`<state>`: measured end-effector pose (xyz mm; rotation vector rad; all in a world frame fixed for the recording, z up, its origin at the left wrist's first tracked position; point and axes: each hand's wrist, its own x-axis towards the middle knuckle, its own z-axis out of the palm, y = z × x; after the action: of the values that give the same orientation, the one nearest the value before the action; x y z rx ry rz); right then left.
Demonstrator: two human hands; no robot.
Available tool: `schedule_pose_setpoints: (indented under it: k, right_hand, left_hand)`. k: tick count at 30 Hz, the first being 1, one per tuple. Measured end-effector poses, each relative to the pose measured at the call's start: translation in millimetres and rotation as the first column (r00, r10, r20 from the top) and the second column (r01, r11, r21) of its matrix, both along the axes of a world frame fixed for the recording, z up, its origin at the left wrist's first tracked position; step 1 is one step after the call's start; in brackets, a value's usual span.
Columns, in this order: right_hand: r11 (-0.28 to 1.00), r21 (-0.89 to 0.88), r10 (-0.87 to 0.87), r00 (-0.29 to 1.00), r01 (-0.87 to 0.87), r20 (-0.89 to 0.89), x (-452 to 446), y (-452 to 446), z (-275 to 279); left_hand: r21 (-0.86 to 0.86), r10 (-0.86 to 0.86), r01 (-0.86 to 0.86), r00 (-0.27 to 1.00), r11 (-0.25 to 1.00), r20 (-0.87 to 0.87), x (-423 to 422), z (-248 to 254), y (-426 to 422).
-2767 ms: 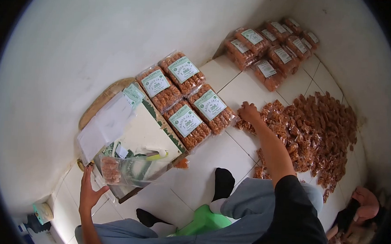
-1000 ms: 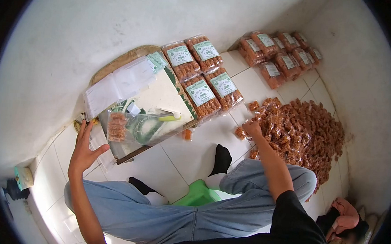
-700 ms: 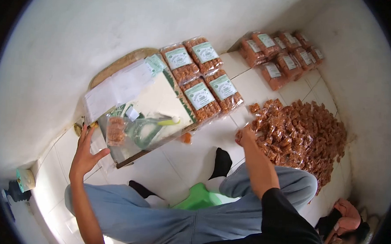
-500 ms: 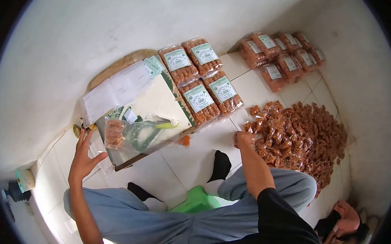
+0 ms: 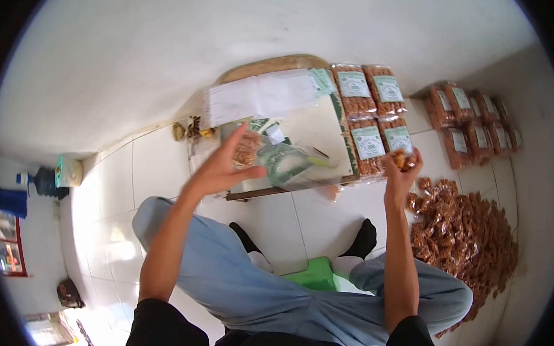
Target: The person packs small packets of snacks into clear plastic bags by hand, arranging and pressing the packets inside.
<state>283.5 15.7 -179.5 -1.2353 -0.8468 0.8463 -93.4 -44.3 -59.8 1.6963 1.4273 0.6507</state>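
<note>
My right hand (image 5: 400, 179) is raised beside the low table with its fingers closed round small snack packets (image 5: 402, 159); how many it holds I cannot tell. With fingers spread, my left hand (image 5: 217, 170) is over the near left part of the table. Just beyond it lies a clear plastic bag (image 5: 248, 148) with a few snack packets inside; whether the fingers touch it I cannot tell. On the low table (image 5: 310, 128) there is a yellow-green handled tool (image 5: 321, 162), partly under clear plastic. A large pile of snack packets (image 5: 461, 239) covers the floor to my right.
Filled, labelled packs (image 5: 367, 140) stand along the table's right side, and more packs (image 5: 473, 130) are stacked in the far right corner. White plastic sheets (image 5: 262, 97) and green labels (image 5: 322, 81) lie at the table's back. A green stool (image 5: 315, 274) is between my feet.
My right hand has come up from the pile to the table's right side, now holding packets. My left hand has moved in over the table near the bag. The view has turned left.
</note>
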Motion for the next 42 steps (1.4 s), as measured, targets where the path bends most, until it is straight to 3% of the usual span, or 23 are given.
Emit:
schedule_pose_setpoints:
  k: [2, 3, 5, 6, 7, 9, 11, 12, 15, 17, 20, 21, 23, 26, 29, 30, 33, 34, 35, 37, 39, 41, 42]
  right_hand:
    - [0.899, 0.033, 0.437, 0.894, -0.436, -0.094, -54, -16, 62]
    - [0.770, 0.002, 0.634, 0.766, -0.637, -0.104, -77, -27, 82]
    - [0.611, 0.045, 0.791, 0.609, -0.790, -0.056, -124, -50, 101]
    - [0.612, 0.022, 0.789, 0.612, -0.790, 0.051, -142, -57, 104]
    - [0.616, 0.000, 0.778, 0.608, -0.788, 0.160, -158, -64, 107]
    - [0.658, 0.043, 0.738, 0.655, -0.752, 0.161, -177, -71, 115]
    - [0.747, 0.002, 0.551, 0.620, -0.665, 0.559, -185, -73, 116]
    - [0.777, 0.039, 0.459, 0.607, -0.629, 0.649, -189, -74, 116]
    - [0.810, 0.019, 0.419, 0.601, -0.586, 0.681, -198, -81, 122]
    - [0.818, 0.052, 0.381, 0.607, -0.573, 0.697, -204, -82, 116]
    - [0.905, -0.008, 0.370, 0.780, -0.425, 0.506, -219, -90, 116]
    - [0.908, -0.066, 0.387, 0.771, -0.413, 0.506, -220, -93, 121]
    - [0.907, -0.054, 0.318, 0.594, -0.417, 0.739, -217, -95, 113]
    - [0.782, -0.175, 0.531, 0.493, -0.597, 0.690, -208, -110, 118]
    - [0.670, -0.076, 0.598, 0.477, -0.738, 0.644, -203, -131, 134]
    - [0.614, -0.138, 0.680, 0.433, -0.777, 0.592, -195, -133, 133]
    - [0.549, -0.079, 0.745, 0.444, -0.832, 0.498, -180, -135, 119]
    - [0.538, -0.070, 0.745, 0.436, -0.840, 0.505, -176, -134, 115]
    - [0.527, -0.069, 0.753, 0.428, -0.847, 0.500, -172, -135, 113]
    - [0.599, -0.153, 0.655, 0.371, -0.786, 0.658, -165, -135, 116]
    - [0.604, -0.166, 0.670, 0.384, -0.780, 0.636, -164, -135, 112]
    - [0.656, -0.142, 0.650, 0.459, -0.741, 0.606, -160, -133, 103]
    - [0.665, -0.095, 0.654, 0.517, -0.740, 0.552, -159, -130, 94]
  left_hand:
    - [-0.024, 0.026, -0.020, 0.959, 1.000, 0.282, 16, -32, -4]
    - [-0.090, 0.044, -0.004, 0.899, 0.996, 0.436, 28, -51, -5]
    - [-0.218, 0.121, 0.070, 0.652, 0.973, 0.749, 66, -51, -17]
    - [-0.265, 0.179, 0.135, 0.451, 0.955, 0.875, 84, -35, -25]
    - [-0.259, 0.187, 0.103, 0.451, 0.960, 0.873, 88, -26, -27]
    - [-0.470, 0.456, 0.042, 0.184, 0.882, 0.871, 87, -15, -29]
    - [-0.448, 0.443, 0.023, 0.119, 0.894, 0.889, 78, -13, -33]
    - [-0.430, 0.428, 0.026, 0.067, 0.902, 0.901, 73, -7, -35]
    - [-0.575, 0.584, -0.125, 0.055, 0.809, 0.810, 74, 11, -52]
    - [-0.550, 0.563, -0.187, 0.020, 0.814, 0.826, 78, -4, -56]
    - [-0.441, 0.505, -0.331, 0.136, 0.834, 0.852, 81, -24, -64]
    - [-0.489, 0.544, -0.340, 0.083, 0.803, 0.835, 84, -26, -68]
    - [-0.526, 0.573, -0.368, 0.025, 0.767, 0.819, 88, -32, -74]
    - [-0.550, 0.518, -0.452, -0.206, 0.702, 0.830, 92, -34, -83]
    - [-0.500, 0.429, -0.552, -0.264, 0.667, 0.864, 93, -23, -87]
    - [-0.439, 0.419, -0.562, -0.174, 0.700, 0.891, 91, -31, -90]
    - [-0.424, 0.428, -0.490, -0.112, 0.762, 0.897, 91, -41, -98]
    - [-0.477, 0.422, -0.421, -0.224, 0.771, 0.879, 99, -32, -100]
    - [-0.479, 0.423, -0.433, -0.226, 0.763, 0.878, 103, -37, -102]
    - [-0.500, 0.483, -0.485, -0.172, 0.717, 0.859, 112, -38, -101]
    - [-0.546, 0.526, -0.491, -0.193, 0.679, 0.828, 113, -42, -101]
    - [-0.496, 0.498, -0.412, -0.112, 0.764, 0.860, 115, -52, -103]
    - [-0.481, 0.434, -0.395, -0.207, 0.783, 0.877, 120, -44, -99]
